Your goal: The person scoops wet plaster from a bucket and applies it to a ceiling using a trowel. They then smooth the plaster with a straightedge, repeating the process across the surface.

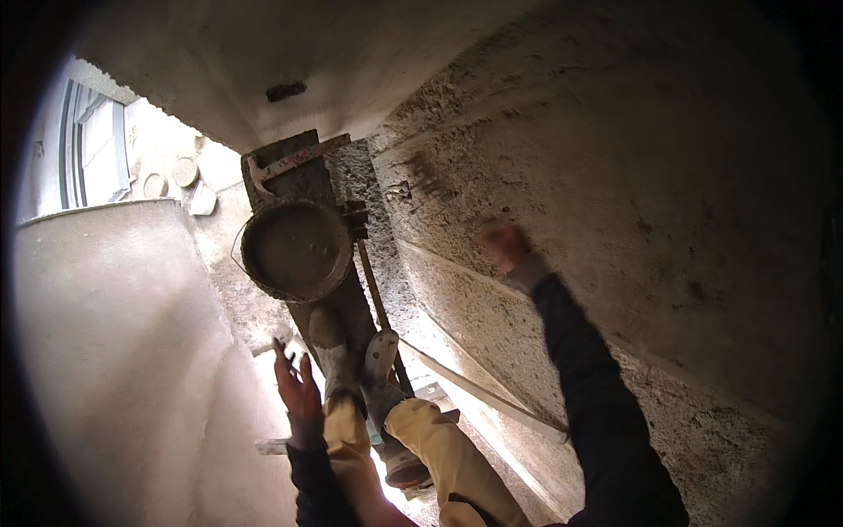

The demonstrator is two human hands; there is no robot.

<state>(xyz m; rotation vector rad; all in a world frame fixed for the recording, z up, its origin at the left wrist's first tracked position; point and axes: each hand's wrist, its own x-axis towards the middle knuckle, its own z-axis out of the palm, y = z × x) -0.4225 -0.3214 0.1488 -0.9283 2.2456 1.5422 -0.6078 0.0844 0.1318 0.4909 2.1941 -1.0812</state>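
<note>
My left hand (299, 391) is raised beside my legs, its fingers apart and nothing seen in them. My right hand (505, 246) is stretched out at the rough plastered wall (465, 202) on the right. Motion smears its fingers, and whether it touches the wall is unclear. Ahead of my boots (381, 356), a round bucket (297, 249) of wet grey mortar stands on a dark plank (338, 303). Past the bucket lies a long, worn tool (303, 160) with a curved end, perhaps a hammer.
My boots stand on the narrow plank, raised above the floor. A smooth wall (123, 307) rises on the left. A long pale strip (483, 395) slants along the right wall's foot. Far left, buckets (185, 171) stand near a bright window (97, 145).
</note>
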